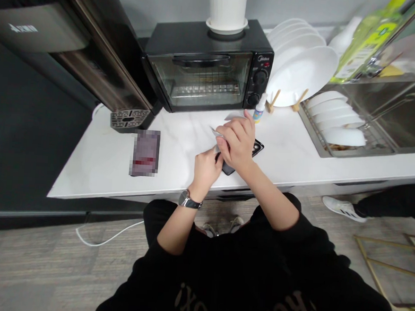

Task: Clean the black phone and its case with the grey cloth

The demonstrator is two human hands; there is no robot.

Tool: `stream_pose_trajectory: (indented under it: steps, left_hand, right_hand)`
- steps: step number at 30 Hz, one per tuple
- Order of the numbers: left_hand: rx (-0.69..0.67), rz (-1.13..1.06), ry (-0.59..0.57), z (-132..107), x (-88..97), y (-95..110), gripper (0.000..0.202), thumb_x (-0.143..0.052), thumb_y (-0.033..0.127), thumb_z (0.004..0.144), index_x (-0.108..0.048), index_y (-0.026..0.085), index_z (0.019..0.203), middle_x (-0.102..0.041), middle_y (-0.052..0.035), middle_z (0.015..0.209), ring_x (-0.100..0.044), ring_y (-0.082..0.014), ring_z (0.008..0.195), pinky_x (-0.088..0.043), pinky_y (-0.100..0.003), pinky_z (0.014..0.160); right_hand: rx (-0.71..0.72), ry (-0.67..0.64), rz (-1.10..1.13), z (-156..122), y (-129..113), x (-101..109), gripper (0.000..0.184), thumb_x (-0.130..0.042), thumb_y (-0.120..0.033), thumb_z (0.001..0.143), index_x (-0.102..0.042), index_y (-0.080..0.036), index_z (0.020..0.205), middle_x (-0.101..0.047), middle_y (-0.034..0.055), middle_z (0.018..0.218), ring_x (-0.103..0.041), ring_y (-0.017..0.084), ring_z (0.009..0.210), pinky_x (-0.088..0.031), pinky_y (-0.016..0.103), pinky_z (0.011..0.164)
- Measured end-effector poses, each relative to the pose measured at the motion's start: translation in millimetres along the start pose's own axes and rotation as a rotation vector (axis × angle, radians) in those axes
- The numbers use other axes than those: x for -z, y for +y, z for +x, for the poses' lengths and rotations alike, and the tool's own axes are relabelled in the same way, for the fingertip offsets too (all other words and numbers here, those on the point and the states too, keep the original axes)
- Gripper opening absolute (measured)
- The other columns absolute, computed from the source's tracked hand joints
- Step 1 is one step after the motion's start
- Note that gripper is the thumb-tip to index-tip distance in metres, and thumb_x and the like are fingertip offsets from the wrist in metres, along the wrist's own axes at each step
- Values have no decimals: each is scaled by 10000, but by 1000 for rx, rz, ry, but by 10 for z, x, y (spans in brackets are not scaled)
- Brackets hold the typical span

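Note:
A black phone [257, 147] lies on the white counter [180, 144], mostly hidden under my hands. My right hand [237, 142] is curled over it, fingers pressed on a small white cloth or wipe [216, 132] against the phone. My left hand [206, 167], with a wristwatch, is closed around the phone's near end. A small dropper bottle [259, 112] stands just beyond my right hand.
A black toaster oven [206, 75] with a white pot on top stands at the back. White plates [302, 69] lean in a rack beside a sink [374, 115] holding bowls. A blurred-out card [145, 152] lies at the left. Another person's shoe [342, 208] is at the right.

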State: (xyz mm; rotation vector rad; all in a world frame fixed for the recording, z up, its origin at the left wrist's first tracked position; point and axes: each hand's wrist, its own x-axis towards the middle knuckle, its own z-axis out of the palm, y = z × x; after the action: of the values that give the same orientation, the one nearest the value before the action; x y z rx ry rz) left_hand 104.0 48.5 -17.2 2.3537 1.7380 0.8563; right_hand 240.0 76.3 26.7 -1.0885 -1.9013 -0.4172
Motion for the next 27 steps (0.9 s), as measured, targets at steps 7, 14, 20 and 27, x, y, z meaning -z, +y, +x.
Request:
stream_pose_trajectory:
  steps: [7, 14, 20, 27]
  left_hand:
    - [8, -41, 8, -2, -21, 11, 216, -591, 224, 1000, -729, 176, 841, -785, -93, 786, -750, -247, 709, -477, -310, 642]
    - [24, -139, 0, -1, 24, 34, 160, -585, 247, 1016, -735, 192, 1005, -800, -76, 845, -759, -234, 743, -504, -297, 668]
    - [25, -165, -9, -6, 51, 45, 209, -558, 319, 1055, -725, 204, 1006, -789, -64, 820, -744, -212, 727, -488, -280, 671]
    - [19, -70, -32, -19, 32, 39, 194, -582, 254, 1010, -730, 177, 911, -784, -94, 812, -746, -244, 731, -508, -313, 687]
  right_hand:
    - [-109, -293, -45, 498, -150, 240, 415, -428, -311, 1043, -694, -193, 748, -642, 65, 718, -584, 234, 814, -414, 393, 807]
    - [-303, -43, 143, 326, -129, 68, 437, -321, -414, 1113, -663, -233, 911, -679, 86, 981, -616, 239, 979, -483, 377, 853]
    - [-375, 130, 352, 57, 0, -94, 505, -176, -499, 1129, -608, -237, 1109, -644, 68, 979, -632, 218, 935, -518, 377, 856]
    - [-108, 63, 194, 108, -14, 63, 475, -389, -556, 1074, -641, -243, 820, -645, 86, 1005, -591, 255, 976, -483, 453, 916]
